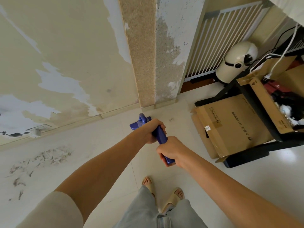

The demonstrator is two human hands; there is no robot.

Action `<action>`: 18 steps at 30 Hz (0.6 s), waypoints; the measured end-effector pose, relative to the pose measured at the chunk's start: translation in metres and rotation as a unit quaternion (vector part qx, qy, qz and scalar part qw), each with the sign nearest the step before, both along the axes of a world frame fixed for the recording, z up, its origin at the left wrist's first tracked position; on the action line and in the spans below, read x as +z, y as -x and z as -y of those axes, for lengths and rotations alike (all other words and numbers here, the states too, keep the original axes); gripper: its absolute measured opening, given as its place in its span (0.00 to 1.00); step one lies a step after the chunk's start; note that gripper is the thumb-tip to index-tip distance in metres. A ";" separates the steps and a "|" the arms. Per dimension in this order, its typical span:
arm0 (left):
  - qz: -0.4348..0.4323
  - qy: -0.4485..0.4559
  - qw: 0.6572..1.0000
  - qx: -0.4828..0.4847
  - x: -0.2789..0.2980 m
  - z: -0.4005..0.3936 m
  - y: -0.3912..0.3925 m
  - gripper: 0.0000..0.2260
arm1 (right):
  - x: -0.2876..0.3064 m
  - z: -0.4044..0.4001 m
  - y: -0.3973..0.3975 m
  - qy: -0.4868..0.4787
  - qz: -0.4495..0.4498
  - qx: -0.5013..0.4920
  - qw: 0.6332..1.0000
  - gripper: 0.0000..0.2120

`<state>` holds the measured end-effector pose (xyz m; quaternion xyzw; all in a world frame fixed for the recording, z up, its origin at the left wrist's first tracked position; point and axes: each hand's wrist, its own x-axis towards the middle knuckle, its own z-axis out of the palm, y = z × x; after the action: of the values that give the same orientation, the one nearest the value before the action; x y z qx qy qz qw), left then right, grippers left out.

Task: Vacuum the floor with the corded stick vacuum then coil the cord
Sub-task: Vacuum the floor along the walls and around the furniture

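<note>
A blue stick vacuum (160,136) stands upright in front of me, seen from above along its shaft. My left hand (152,132) grips the upper part of the blue handle. Just below it, my right hand (171,151) grips the handle's end. The vacuum's blue floor head (137,124) shows past my left hand, on the pale tiles near the skirting board. Most of the shaft is hidden behind my hands. I see no cord of the vacuum in this view.
A wall with peeling paint (65,63) and a rough pillar (143,63) stand ahead. Cardboard boxes (230,125) under a black desk frame (256,155) crowd the right. A cream helmet (236,61) and cables lie behind them. Dirt marks (37,163) stain the floor at left.
</note>
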<state>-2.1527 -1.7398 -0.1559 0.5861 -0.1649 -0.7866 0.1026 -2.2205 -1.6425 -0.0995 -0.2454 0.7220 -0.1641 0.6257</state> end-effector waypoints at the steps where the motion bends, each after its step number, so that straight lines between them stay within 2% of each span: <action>1: -0.003 -0.003 1.000 -0.004 0.001 -0.003 0.003 0.12 | 0.003 -0.004 0.003 -0.002 0.002 -0.001 1.000 0.09; 9: 0.022 0.006 0.998 -0.060 0.008 0.006 0.012 0.09 | -0.008 0.003 -0.002 0.000 0.025 -0.077 0.997 0.13; 12: 0.034 0.003 0.998 -0.046 0.000 0.014 0.006 0.10 | -0.022 0.012 -0.011 -0.001 0.009 -0.058 0.998 0.18; 18: 0.013 0.000 0.999 -0.042 -0.002 0.017 0.018 0.12 | -0.015 0.014 0.005 -0.007 -0.001 -0.057 0.998 0.16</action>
<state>-2.1705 -1.7565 -0.1580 0.5891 -0.1906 -0.7824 0.0671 -2.2256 -1.6561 -0.1145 -0.1995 0.7363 -0.1948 0.6165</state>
